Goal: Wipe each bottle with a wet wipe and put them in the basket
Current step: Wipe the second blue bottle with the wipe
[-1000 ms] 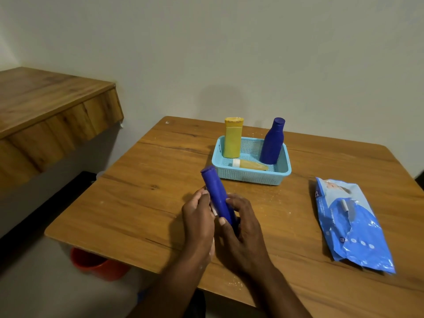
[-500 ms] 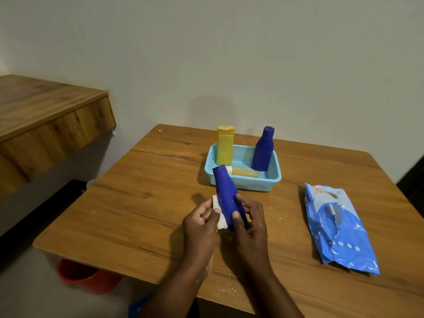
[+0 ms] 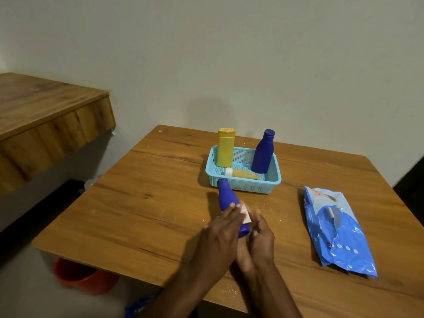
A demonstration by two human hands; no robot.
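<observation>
A dark blue bottle (image 3: 226, 196) is tilted over the wooden table (image 3: 137, 214), its cap pointing up and left toward the basket. My right hand (image 3: 262, 237) grips its base. My left hand (image 3: 220, 232) wraps over its body and holds a white wet wipe (image 3: 246, 214) against it. Just behind stands the light blue basket (image 3: 243, 188). In it are an upright yellow bottle (image 3: 226, 148), an upright blue bottle (image 3: 262, 154) and a small yellow tube (image 3: 242, 173) lying flat.
A blue pack of wet wipes (image 3: 337, 230) lies on the table to the right. A wooden counter (image 3: 46, 111) juts out at the left. A red bucket (image 3: 80, 276) stands on the floor under the table's near left corner.
My left hand has slid from the bottle's left side over its body with the wipe. The bottle now leans further toward the basket. The camera has tilted up slightly.
</observation>
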